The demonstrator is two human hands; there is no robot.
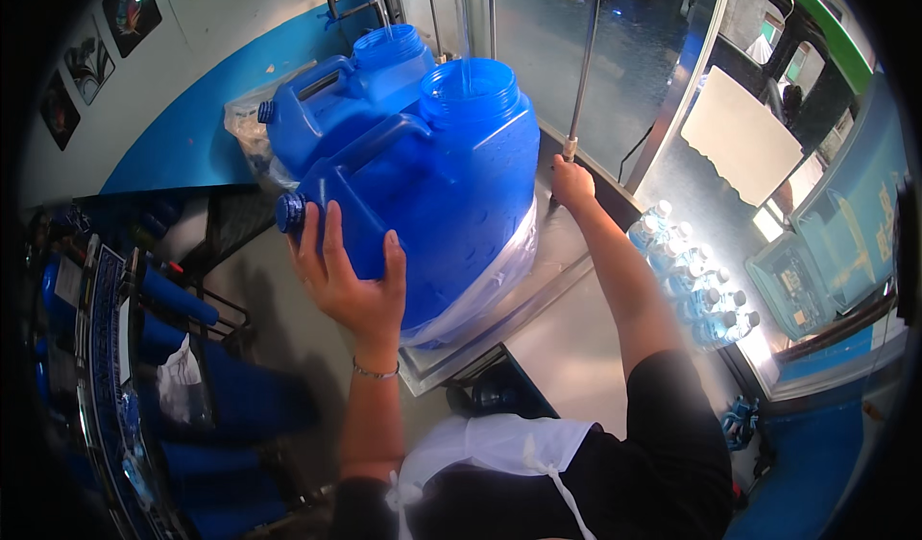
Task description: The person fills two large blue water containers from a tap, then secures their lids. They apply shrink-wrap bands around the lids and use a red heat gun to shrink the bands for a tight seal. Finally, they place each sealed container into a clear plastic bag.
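Observation:
My left hand lies against the near end of a large blue plastic water jug, fingers apart, close to its small blue screw cap. Water falls in a stream into the jug's wide, uncapped mouth. Clear plastic film wraps the jug's lower part. To its right, my right hand is closed around the fitting at the lower end of a thin metal pipe; the fingers hide what part it grips. Behind stands a second blue jug, with water running into its mouth.
Both jugs stand on a metal counter. Several small capped water bottles are grouped at right, beside the window frame. At left is a rack with blue containers. A clear plastic bag sits by the wall behind the second jug.

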